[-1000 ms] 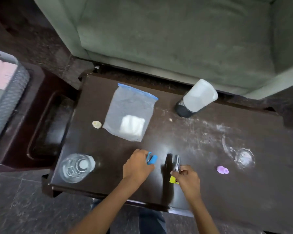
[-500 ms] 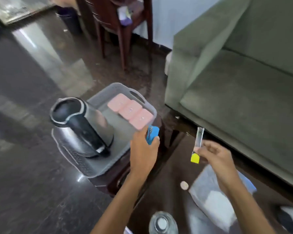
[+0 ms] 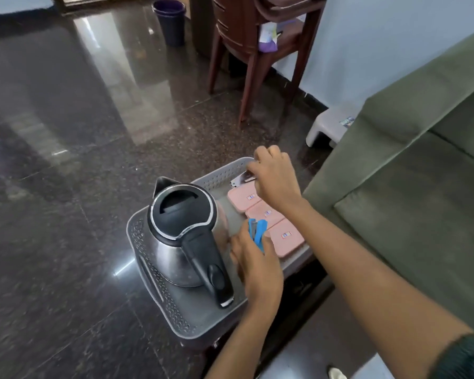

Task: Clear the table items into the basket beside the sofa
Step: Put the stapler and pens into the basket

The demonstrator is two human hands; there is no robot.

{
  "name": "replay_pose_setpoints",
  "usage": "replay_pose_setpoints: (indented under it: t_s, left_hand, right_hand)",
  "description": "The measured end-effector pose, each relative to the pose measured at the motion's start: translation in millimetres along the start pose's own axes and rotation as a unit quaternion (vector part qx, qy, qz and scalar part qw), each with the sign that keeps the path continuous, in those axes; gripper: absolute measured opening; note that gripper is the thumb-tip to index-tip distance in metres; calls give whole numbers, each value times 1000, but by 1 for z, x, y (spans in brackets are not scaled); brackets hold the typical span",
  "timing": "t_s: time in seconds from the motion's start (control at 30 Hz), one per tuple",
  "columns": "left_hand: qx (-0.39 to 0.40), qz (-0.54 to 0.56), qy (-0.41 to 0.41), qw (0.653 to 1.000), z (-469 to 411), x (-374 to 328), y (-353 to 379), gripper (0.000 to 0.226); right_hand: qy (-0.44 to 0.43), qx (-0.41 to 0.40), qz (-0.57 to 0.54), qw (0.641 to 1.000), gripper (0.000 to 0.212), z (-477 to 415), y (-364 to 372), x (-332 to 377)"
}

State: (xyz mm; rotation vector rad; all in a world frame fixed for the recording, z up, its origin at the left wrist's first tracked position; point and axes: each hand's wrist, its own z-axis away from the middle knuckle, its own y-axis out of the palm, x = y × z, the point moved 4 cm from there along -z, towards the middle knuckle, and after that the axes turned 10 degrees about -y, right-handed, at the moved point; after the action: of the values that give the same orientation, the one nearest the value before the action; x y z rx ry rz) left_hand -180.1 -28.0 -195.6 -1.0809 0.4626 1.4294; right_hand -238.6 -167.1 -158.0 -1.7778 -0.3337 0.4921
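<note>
The grey perforated basket (image 3: 159, 294) sits on a dark stand beside the green sofa (image 3: 411, 192). In it stand a steel kettle (image 3: 184, 236) with a black lid and handle and three pink lidded boxes (image 3: 266, 214). My left hand (image 3: 255, 261) is over the basket's middle, shut on a small blue stapler (image 3: 257, 231). My right hand (image 3: 274, 179) reaches over the basket's far end, holding a metal nail clipper (image 3: 241, 179) just above the far pink box.
A wooden chair (image 3: 260, 45) and a dark bin (image 3: 170, 20) stand on the glossy dark floor behind. A small grey stool (image 3: 331, 127) sits by the sofa's arm. A corner of the table with a small pale object (image 3: 337, 373) shows at the bottom.
Both hands have moved from above the table's edge to over the basket. The right hand has gone to the far end with the nail clipper; the left has lowered the stapler beside the kettle.
</note>
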Motion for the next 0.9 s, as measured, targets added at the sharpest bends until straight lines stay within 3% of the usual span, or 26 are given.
replay_pose_setpoints:
  t_s: [0.1,0.2,0.3,0.37,0.47,0.53,0.6,0.9]
  left_hand:
    - [-14,-26,-33,999,-6,2,5,43]
    - [-20,-38,-85,995,-11,4,9,39]
    - [-18,-41,-124,991,-15,6,12,35]
    - [-25,-37,-136,990,-17,8,13,35]
    - [-37,-35,-141,989,-20,11,15,36]
    - [-41,-31,-138,989,-21,12,16,36]
    - [-45,-28,-137,989,-22,13,17,36]
    - [-44,-34,-153,987,-30,22,22,36]
  right_hand:
    - [-34,44,49,997,18,-19,21,15]
    - [-80,75,80,991,29,-28,45,21]
    - [-121,156,116,973,11,-33,61,21]
    - [-136,194,141,961,15,-36,71,21]
    - [-179,186,138,956,20,-46,74,25]
    - [-211,177,140,951,8,-49,71,27]
    - [-223,202,110,947,22,-52,76,25]
    - [-149,249,39,956,28,-55,83,12]
